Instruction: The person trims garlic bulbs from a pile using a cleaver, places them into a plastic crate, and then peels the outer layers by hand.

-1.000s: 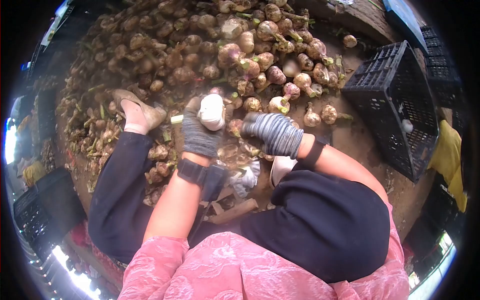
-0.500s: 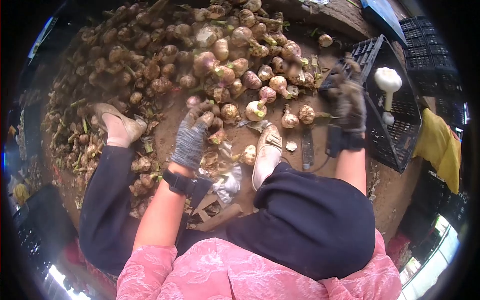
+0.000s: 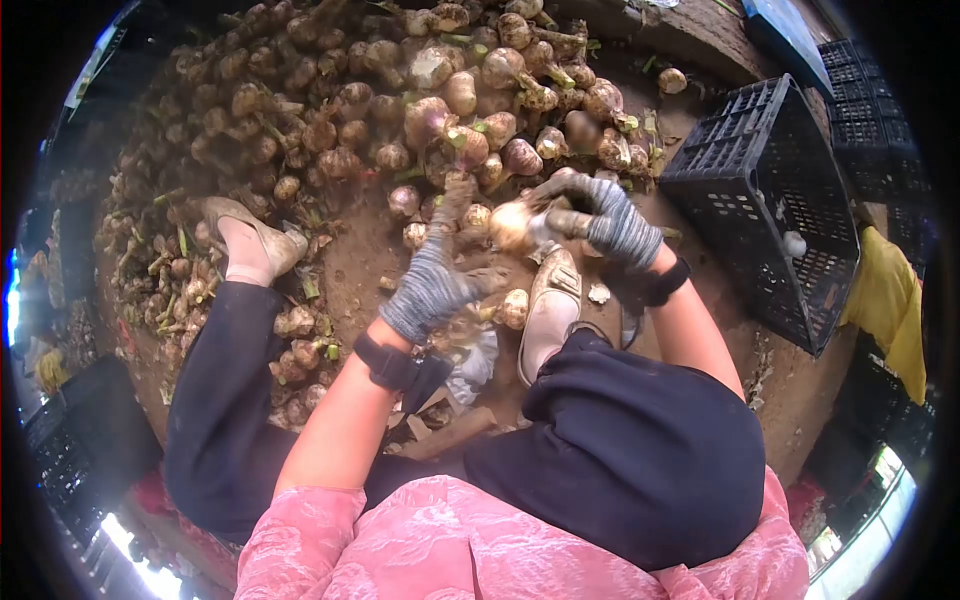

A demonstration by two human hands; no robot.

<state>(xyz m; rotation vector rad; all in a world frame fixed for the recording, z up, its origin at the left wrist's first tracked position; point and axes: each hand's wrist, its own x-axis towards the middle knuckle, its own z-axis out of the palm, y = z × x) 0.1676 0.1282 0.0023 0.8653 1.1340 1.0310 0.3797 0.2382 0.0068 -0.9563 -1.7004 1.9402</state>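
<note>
My left hand point(image 3: 440, 275), in a grey knit glove, has its thumb and fingers spread apart just left of a pale garlic bulb point(image 3: 512, 226). My right hand point(image 3: 610, 222), gloved too, is curled with fingertips and thumb at the right side of that bulb, which is slightly blurred. Beyond both hands lies a large heap of garlic bulbs point(image 3: 340, 110) with stems and dirt. A shoe point(image 3: 553, 290) is just below the bulb, and loose white peelings point(image 3: 472, 365) lie near my left wrist.
A black plastic crate point(image 3: 760, 190) stands tilted at the right, with a small white bulb point(image 3: 794, 243) inside. A yellow cloth point(image 3: 888, 305) hangs by it. More crates point(image 3: 868, 110) are behind. Another shoe point(image 3: 255, 240) rests by the heap at the left.
My right hand has come left from the crate to the bulb. The white bulb with a stem, seen over the crate before, no longer shows there. My left hand has moved right and spread.
</note>
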